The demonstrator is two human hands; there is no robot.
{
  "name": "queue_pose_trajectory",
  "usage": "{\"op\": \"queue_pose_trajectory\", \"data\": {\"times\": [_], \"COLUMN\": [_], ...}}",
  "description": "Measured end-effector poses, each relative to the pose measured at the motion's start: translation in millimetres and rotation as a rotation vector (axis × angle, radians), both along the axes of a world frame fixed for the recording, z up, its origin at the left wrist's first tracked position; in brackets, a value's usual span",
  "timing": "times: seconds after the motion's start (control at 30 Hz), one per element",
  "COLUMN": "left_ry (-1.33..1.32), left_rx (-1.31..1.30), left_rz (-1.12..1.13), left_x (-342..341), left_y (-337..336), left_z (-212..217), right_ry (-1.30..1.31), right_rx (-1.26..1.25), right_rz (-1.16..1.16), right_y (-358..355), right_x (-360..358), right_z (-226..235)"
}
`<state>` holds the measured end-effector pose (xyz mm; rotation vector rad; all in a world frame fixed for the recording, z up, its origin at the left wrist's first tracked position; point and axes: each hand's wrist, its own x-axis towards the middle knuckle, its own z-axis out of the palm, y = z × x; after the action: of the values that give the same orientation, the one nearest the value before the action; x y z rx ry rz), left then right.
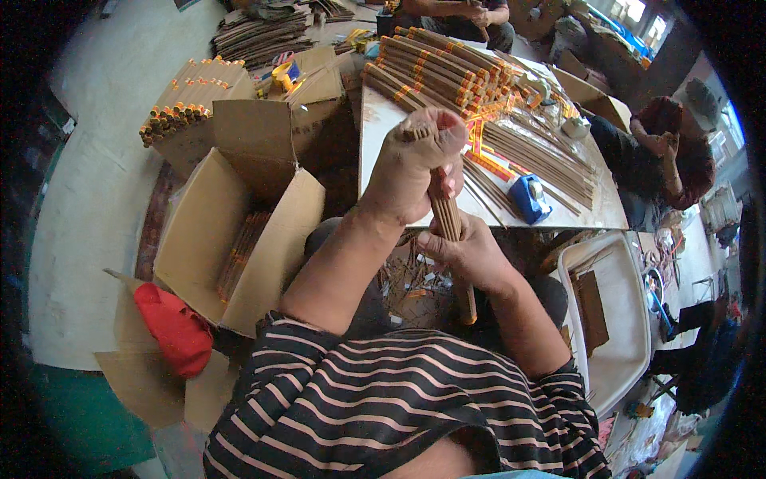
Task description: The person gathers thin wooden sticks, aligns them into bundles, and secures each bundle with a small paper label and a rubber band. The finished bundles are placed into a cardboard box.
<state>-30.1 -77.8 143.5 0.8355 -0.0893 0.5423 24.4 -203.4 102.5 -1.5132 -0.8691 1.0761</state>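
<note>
Both hands grip one bundle of thin brown incense sticks (pixel 447 214), held upright at a slant in front of my chest. My left hand (pixel 408 166) is wrapped around its upper part, with stick ends showing near the thumb. Lower down, my right hand (pixel 472 249) closes around the same bundle, whose bottom end pokes out beneath it. Just beyond, on the white table (pixel 378 144), lie loose incense sticks (pixel 550 164), red-and-yellow paper bands (pixel 488 164) and a blue tape dispenser (pixel 528 198). Banded incense bundles (pixel 435 65) are piled at the table's far side.
An open cardboard box (pixel 185 239) at left holds some sticks; a red cloth (pixel 174 327) hangs by its flap. More banded bundles (pixel 203 86) stack behind it. A white tub (pixel 634 335) stands at right. Other people sit at the far side (pixel 455 9) and right (pixel 678 152).
</note>
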Motion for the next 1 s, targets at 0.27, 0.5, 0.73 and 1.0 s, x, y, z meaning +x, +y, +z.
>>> {"op": "queue_pose_trajectory", "data": {"times": [0.27,0.5,0.73,1.0], "left_ry": [0.086,0.120,0.343,0.565], "left_rx": [0.045,0.050,0.704,1.120], "left_rz": [0.199,0.091,0.317,0.051], "left_x": [10,3,-21,-37], "left_y": [-13,-36,-51,-38], "left_z": [8,-7,46,13], "right_ry": [-0.312,-0.219,-0.176,-0.604], "right_rx": [0.094,0.128,0.317,0.607], "right_rz": [-0.162,-0.075,0.201,-0.222], "right_y": [1,-9,-14,-34], "right_x": [2,5,10,25], "right_z": [-21,-14,-2,27]}}
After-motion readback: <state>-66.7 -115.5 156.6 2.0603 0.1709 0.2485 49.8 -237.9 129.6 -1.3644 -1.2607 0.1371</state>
